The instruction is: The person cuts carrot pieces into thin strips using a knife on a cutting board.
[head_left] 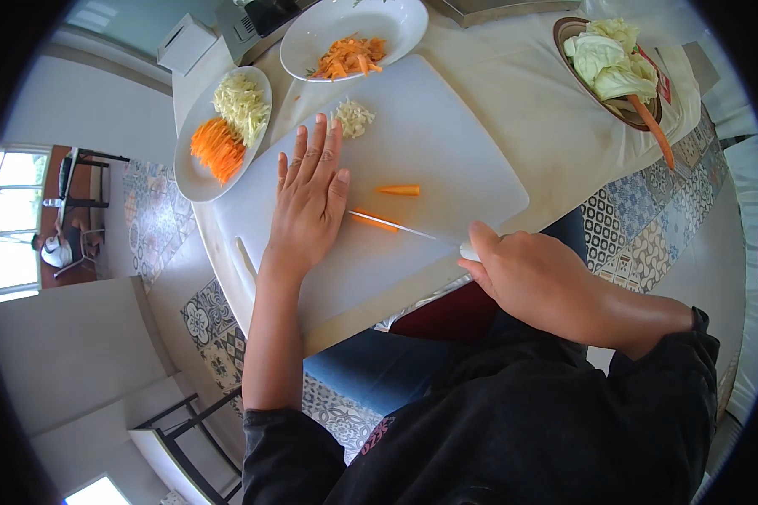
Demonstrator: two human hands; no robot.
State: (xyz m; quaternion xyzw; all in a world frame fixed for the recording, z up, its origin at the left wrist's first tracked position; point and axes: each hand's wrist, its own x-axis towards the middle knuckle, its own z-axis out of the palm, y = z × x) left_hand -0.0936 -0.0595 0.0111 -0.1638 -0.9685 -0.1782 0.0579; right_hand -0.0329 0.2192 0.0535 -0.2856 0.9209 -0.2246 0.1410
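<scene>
My right hand (535,278) is wrapped around the pale handle of a knife (414,231). Its thin blade points left over the white cutting board (455,135), right along a carrot piece (386,225) that it partly hides. Whether the edge touches the carrot I cannot tell. Just above the blade lies another tapered carrot piece (397,190). My left hand (307,206) is stretched flat over the board, fingers extended, with nothing visible in it. Its fingertips are beside a small heap of chopped white pieces (354,118), and the knife tip is near its thumb side.
An oval plate (195,187) at left holds shredded carrot and shredded cabbage. Behind the board, a white bowl (295,46) contains carrot peelings. A brown-rimmed bowl (562,32) at the far right holds cabbage and a whole carrot (651,130). Someone sits in the background at left.
</scene>
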